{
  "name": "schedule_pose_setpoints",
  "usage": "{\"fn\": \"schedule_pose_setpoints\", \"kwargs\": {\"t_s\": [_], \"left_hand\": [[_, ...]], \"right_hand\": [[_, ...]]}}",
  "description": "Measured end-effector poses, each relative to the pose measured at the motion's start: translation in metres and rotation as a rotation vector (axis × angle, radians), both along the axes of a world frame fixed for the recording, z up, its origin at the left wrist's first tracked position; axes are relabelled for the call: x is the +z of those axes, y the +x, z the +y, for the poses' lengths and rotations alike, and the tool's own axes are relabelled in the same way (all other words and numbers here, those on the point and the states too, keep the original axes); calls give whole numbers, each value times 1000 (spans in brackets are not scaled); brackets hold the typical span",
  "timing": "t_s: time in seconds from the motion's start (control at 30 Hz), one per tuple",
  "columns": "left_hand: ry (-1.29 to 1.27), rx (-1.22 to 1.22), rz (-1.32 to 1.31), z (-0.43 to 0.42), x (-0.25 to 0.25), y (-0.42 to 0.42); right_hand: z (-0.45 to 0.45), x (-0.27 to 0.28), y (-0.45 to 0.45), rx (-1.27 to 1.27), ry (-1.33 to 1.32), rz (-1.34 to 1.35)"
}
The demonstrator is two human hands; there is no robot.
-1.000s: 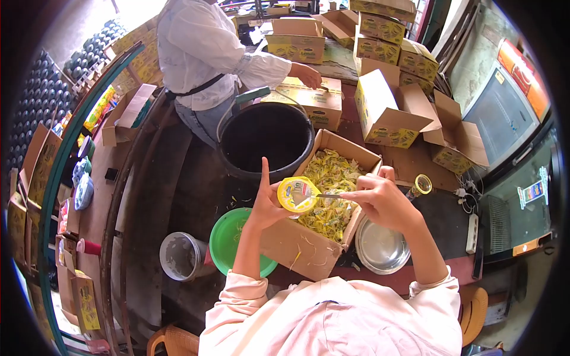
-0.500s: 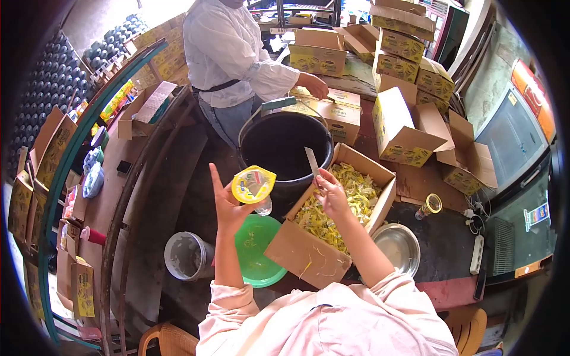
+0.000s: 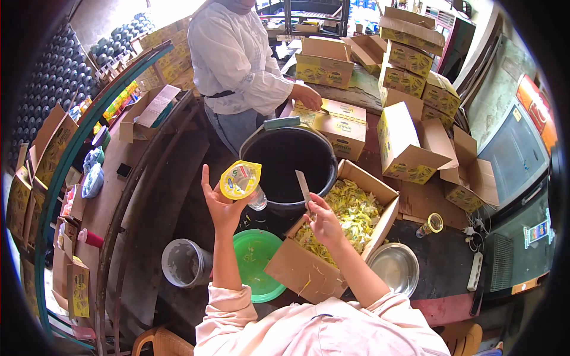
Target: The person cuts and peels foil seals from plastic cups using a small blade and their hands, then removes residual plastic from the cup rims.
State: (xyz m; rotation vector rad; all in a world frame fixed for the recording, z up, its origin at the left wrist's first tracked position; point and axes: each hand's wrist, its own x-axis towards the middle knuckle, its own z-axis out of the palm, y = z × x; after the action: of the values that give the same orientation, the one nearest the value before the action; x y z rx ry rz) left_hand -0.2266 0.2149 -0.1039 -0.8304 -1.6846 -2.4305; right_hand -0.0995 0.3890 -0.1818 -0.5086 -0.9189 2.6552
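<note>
My left hand (image 3: 221, 209) holds a clear plastic cup (image 3: 257, 199) with a yellow printed film lid (image 3: 240, 179), tilted so that the lid faces me. A thin flat metal blade (image 3: 303, 186) points up from my right hand (image 3: 325, 221), its fingers pinched around the lower end. Blade and cup are apart. Below and beyond the hands is a large black bucket (image 3: 286, 155). Under my right forearm stands an open cardboard box (image 3: 309, 271), filled with yellow and white strips (image 3: 356, 207).
A green basin (image 3: 261, 279) and a grey bucket (image 3: 186, 264) sit below my left arm; a metal bowl (image 3: 393, 270) is at right. A co-worker (image 3: 234, 56) reaches toward a closed lemon carton (image 3: 341, 127). Stacked cartons (image 3: 409, 59) and a yellow-rimmed cup (image 3: 430, 224) are to the right.
The view has shifted slightly. My left hand has turned the cup, showing more of its clear side. The blade has moved a little left and down.
</note>
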Motion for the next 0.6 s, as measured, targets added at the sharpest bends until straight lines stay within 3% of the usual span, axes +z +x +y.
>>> {"fn": "schedule_pose_setpoints", "kwargs": {"t_s": [0.07, 0.17, 0.3, 0.37, 0.43, 0.53, 0.6], "left_hand": [[-2, 1, 0, 2, -4, -3], [6, 15, -2, 5, -8, -3], [32, 11, -12, 12, -10, -6], [28, 5, -16, 17, -11, -7], [44, -9, -20, 25, -15, -7], [62, -14, -18, 39, -20, -8], [62, -4, -18, 50, -28, -10]], "right_hand": [[-8, 4, 3, 18, -53, 10], [-9, 5, 11, 48, 231, -106], [7, 31, 18, -360, 787, 31], [36, 48, 2, -294, 707, 269], [54, 70, -21, -124, 295, 353], [70, 95, -58, 33, 64, 400], [79, 95, -82, 11, 72, 433]]}}
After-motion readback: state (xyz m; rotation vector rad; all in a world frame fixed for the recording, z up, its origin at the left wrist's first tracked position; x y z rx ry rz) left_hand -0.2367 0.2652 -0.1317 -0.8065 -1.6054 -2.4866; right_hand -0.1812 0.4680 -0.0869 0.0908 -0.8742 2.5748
